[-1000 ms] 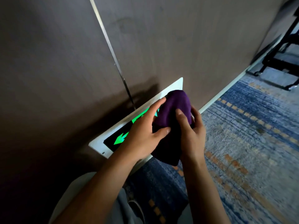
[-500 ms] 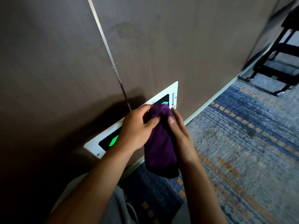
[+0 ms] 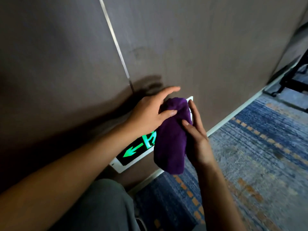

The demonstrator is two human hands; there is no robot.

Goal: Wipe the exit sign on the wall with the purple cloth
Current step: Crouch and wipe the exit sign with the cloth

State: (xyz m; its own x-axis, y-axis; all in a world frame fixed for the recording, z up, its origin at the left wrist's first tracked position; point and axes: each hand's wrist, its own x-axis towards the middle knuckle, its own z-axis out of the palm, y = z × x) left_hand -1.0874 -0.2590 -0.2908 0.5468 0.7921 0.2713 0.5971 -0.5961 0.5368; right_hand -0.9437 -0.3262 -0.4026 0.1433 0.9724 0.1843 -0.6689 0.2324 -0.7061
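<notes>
Here the purple cloth [image 3: 170,140] is held bunched between both hands before the exit sign [image 3: 133,152], low on the wall [image 3: 200,47]: left hand [image 3: 150,112] at 10 o'clock pinching it, right hand [image 3: 196,137] cupping from 3 o'clock

Count on inspection: one exit sign [image 3: 133,151], mounted low on the wall, showing one green arrow [image 3: 131,151] and one green figure symbol [image 3: 150,139]. One purple cloth [image 3: 171,140]. Two hands: left hand [image 3: 150,112], right hand [image 3: 198,139]. Two wall panels [image 3: 208,47], divided by one metal strip [image 3: 116,45]. One patterned carpet [image 3: 258,155]. One black frame [image 3: 293,77], far right, partly out of view.
</notes>
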